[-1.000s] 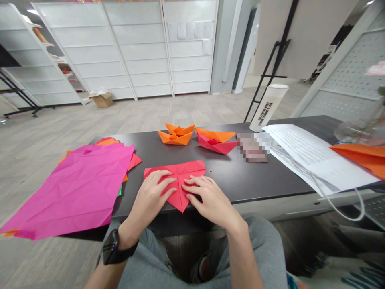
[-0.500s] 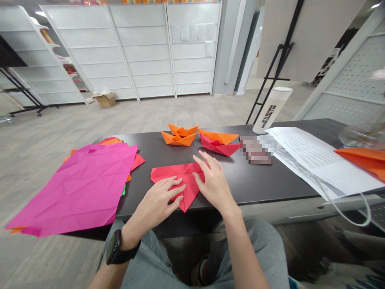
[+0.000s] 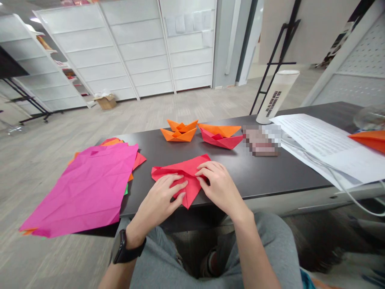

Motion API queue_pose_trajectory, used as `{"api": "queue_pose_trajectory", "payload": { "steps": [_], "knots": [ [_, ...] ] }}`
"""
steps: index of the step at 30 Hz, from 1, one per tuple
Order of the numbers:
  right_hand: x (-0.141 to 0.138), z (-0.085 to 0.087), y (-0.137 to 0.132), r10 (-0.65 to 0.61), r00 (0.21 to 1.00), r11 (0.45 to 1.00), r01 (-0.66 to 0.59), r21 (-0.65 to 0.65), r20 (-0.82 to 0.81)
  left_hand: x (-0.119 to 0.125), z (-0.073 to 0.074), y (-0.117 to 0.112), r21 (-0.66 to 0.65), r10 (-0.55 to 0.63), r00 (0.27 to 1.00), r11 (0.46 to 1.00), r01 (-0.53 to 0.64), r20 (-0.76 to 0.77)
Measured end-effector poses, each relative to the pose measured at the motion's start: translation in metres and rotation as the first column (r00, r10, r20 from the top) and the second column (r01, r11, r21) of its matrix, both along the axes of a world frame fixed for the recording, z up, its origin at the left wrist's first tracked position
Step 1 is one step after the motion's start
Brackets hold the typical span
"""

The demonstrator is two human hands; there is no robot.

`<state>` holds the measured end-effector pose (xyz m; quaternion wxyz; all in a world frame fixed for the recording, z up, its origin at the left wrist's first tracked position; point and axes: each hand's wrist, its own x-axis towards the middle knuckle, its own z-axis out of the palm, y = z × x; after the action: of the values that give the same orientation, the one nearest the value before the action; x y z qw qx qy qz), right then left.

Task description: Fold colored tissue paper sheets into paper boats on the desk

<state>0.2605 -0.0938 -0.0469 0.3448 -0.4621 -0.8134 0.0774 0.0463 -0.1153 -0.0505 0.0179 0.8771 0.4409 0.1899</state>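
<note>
A folded sheet of red paper [image 3: 190, 196] lies near the front edge of the dark table, its lower corner pointing towards me. My left hand [image 3: 161, 194], with a black watch on the wrist, rests on its left part, fingers spread and pressing down. The fingers and thumb of my right hand [image 3: 221, 186] are bent together at the right part, on a raised fold. Behind the sheet stand an orange paper boat [image 3: 179, 135] and a red-and-orange paper boat [image 3: 221, 140]. My fingers hide part of the creases.
Left on the table [image 3: 237, 172] is a stack of coloured paper with a magenta sheet [image 3: 87, 188] on top, overhanging the front edge. To the right are a blurred-out item [image 3: 260, 142], a white cup [image 3: 276, 98], printed pages [image 3: 327, 144], a white cable [image 3: 319, 160] and an orange folded paper [image 3: 371, 140].
My right hand's fingers have come down and closed in on the right part of the red paper, where the fold now stands up more. My left hand stays on the sheet. The view has shifted slightly.
</note>
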Motion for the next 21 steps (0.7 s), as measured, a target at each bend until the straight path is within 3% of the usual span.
{"api": "queue_pose_trajectory", "payload": {
  "steps": [8,12,15,21],
  "knots": [
    [0.006,-0.001,-0.028,0.122,0.986,0.969,-0.093,-0.228,0.114,-0.002,-0.005,-0.002,0.059,-0.007,1.000,0.998,0.005,0.024],
    [0.008,0.000,-0.026,0.127,0.985,0.966,-0.096,-0.240,0.117,-0.004,-0.007,-0.005,0.205,-0.018,0.995,0.979,-0.002,0.098],
    [0.007,0.000,-0.024,0.124,0.986,0.969,-0.096,-0.227,0.109,-0.002,-0.005,-0.006,0.287,0.029,0.998,0.957,-0.046,0.060],
    [0.009,-0.003,-0.023,0.121,0.988,0.968,-0.096,-0.232,0.092,-0.001,-0.004,-0.003,0.089,0.073,0.997,0.993,-0.071,-0.017]
  ]
}}
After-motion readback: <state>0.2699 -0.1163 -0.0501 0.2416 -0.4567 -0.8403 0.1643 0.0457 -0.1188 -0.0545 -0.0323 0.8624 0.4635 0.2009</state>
